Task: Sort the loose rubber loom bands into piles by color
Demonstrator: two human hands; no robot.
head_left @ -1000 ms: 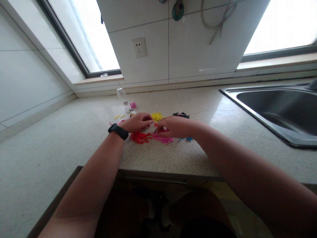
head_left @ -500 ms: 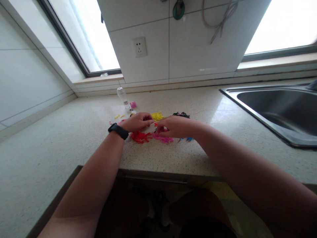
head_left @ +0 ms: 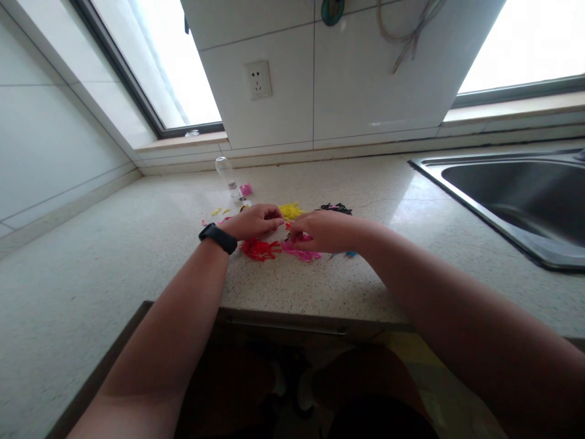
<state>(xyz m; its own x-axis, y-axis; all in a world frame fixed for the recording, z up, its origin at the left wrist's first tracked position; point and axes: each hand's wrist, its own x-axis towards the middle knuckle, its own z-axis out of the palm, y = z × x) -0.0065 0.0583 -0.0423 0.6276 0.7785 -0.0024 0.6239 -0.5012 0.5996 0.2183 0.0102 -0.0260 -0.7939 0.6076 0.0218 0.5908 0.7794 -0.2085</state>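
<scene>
**Arrangement by Colour**

Small strands are gathered in piles on the counter [head_left: 292,292]. The red pile [head_left: 260,249] is set just in front of the left hand [head_left: 260,222]; the pink pile [head_left: 305,254] is partly covered by the right hand [head_left: 320,231]. The yellow pile [head_left: 291,211] and black pile [head_left: 337,208] are seen beyond the hands. A small red piece [head_left: 288,225] is placed between them. The hands are held near each other, not touching, with fingers bent; whether anything is pinched by either cannot be told. A watch [head_left: 218,238] is worn on the left. A clear bottle [head_left: 225,175] is seen behind, beside a pink item [head_left: 245,189].
</scene>
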